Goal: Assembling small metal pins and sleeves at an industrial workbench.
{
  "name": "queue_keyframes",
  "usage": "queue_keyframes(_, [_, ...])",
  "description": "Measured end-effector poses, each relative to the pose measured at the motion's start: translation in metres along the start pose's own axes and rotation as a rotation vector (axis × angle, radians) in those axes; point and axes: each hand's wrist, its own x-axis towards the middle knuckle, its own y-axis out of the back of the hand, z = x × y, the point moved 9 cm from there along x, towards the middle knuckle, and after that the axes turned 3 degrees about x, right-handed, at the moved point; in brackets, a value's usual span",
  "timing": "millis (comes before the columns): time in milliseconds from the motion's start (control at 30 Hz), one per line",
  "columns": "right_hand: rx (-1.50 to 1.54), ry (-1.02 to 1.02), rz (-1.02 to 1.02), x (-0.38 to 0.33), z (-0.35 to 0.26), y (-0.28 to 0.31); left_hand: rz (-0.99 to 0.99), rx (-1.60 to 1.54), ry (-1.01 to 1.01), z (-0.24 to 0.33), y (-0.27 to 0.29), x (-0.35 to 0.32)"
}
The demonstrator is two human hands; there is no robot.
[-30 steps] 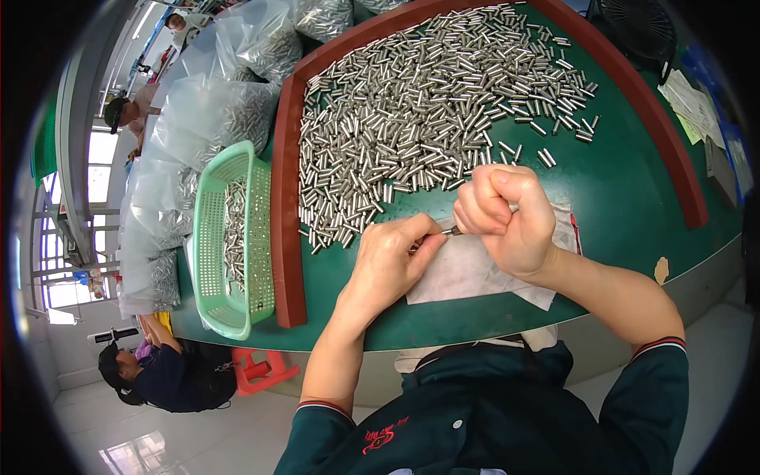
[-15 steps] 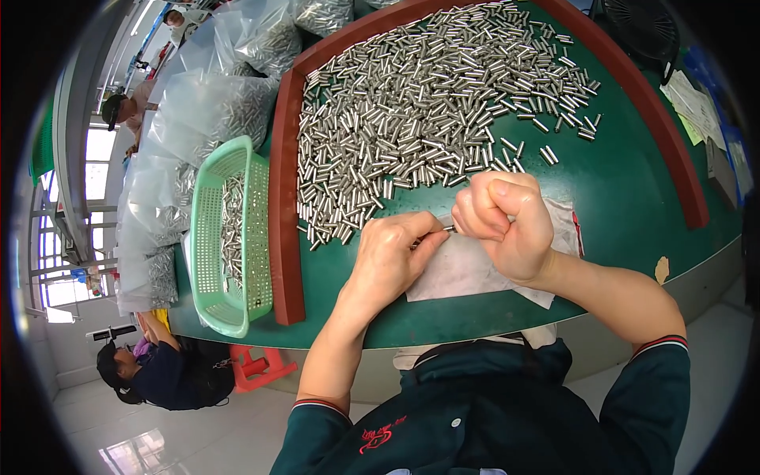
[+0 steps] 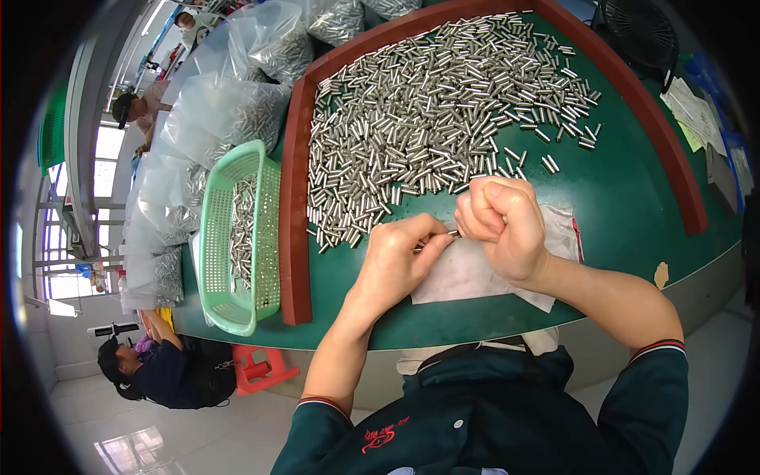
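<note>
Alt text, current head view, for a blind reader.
A person's left hand and curled right hand nearly meet at a pale cloth, a small metal piece between them. Beyond, a heap of short metal pins lies on a green table inside a reddish frame; a green basket stands left.

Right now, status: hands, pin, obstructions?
Left hand pinching metal pin. Right hand fisted beside it. Only a short bit of pin shows, hands hiding the rest. Whitish cloth beneath.
</note>
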Motion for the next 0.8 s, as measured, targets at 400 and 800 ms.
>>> queue_keyframes(400, [0.084, -0.051, 0.008, -0.001, 0.003, 0.001, -0.178, -1.548, 0.449, -0.043, -0.017, -0.003])
queue_keyframes(800, [0.088, -0.047, 0.009, 0.001, 0.003, 0.003, -0.023, -1.55, 0.479, -0.05, -0.008, -0.004])
